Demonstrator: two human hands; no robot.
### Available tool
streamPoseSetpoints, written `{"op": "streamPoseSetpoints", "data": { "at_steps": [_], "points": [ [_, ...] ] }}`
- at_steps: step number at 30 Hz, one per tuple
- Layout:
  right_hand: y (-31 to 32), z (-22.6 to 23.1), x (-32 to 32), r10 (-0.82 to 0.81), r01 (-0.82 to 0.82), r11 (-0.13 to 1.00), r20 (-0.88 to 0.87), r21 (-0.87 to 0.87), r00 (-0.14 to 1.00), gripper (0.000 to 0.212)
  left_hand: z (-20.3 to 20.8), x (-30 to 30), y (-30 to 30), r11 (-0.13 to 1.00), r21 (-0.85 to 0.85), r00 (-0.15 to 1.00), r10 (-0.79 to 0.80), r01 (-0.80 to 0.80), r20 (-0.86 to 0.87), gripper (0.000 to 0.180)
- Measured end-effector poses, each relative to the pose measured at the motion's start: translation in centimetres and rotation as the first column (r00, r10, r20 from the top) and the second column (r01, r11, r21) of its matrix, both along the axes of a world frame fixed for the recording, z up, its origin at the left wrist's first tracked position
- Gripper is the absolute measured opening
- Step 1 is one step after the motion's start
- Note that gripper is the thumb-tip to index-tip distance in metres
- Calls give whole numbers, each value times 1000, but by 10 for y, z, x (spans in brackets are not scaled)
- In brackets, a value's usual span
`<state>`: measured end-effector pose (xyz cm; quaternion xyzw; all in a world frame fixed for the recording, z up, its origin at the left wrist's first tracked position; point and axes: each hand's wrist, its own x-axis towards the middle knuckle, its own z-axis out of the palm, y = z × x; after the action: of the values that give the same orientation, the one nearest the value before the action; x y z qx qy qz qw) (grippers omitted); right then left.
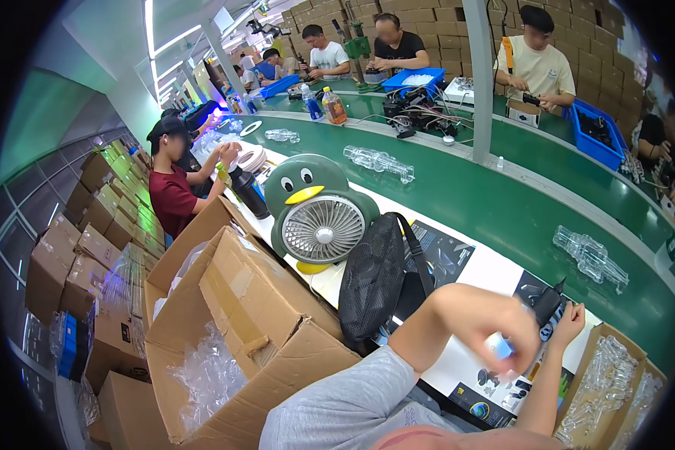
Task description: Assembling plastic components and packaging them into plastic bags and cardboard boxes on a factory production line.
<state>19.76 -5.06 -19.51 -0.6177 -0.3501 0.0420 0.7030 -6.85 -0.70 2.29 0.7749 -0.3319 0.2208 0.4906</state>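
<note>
The fingers of the left hand (514, 341) curl downward around a small pale blue and white piece (500, 346), blurred so that its kind cannot be told; the grip looks narrow and pinched on it. Just to the right of those fingers, the right hand (566, 321) closes on a small black device (547, 306), a compact dark body with a thin black stalk rising from its top. It sits between the thumb and the curled fingers, held above the white table (480, 274).

Below the fingers lie dark printed cards (495, 390) showing round pictures. To the right of the right hand stands an open cardboard box (589, 356) filled with clear plastic trays (615, 367). To the left of the left fingers, past the bent forearm, rests a black mesh bag (371, 277), and beyond it a green penguin-shaped desk fan (319, 217) with a grey grille. Farther left, a large open carton (255, 300) holds crumpled clear plastic. Above the fingers runs a green conveyor belt (502, 202) carrying more clear trays, with other people seated along it.
</note>
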Motion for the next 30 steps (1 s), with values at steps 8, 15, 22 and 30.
{"op": "streamPoseSetpoints", "data": {
  "at_steps": [8,15,22,30],
  "points": [
    [-2,-2,4,0,1,1000,-27,2,1000,38,13,-25,-38,618,106,577,-772,779,267,26],
    [-3,12,0,-33,33,999,-14,-20,999,38,36,-22,-43,573,241,513,-815,783,271,26],
    [-3,3,5,-38,37,999,-82,-24,996,38,27,-46,-70,751,-129,658,-467,648,591,26],
    [-2,-2,5,-29,28,999,-64,-29,998,38,32,-46,-65,732,-160,632,-432,662,644,24]
  ]
}}
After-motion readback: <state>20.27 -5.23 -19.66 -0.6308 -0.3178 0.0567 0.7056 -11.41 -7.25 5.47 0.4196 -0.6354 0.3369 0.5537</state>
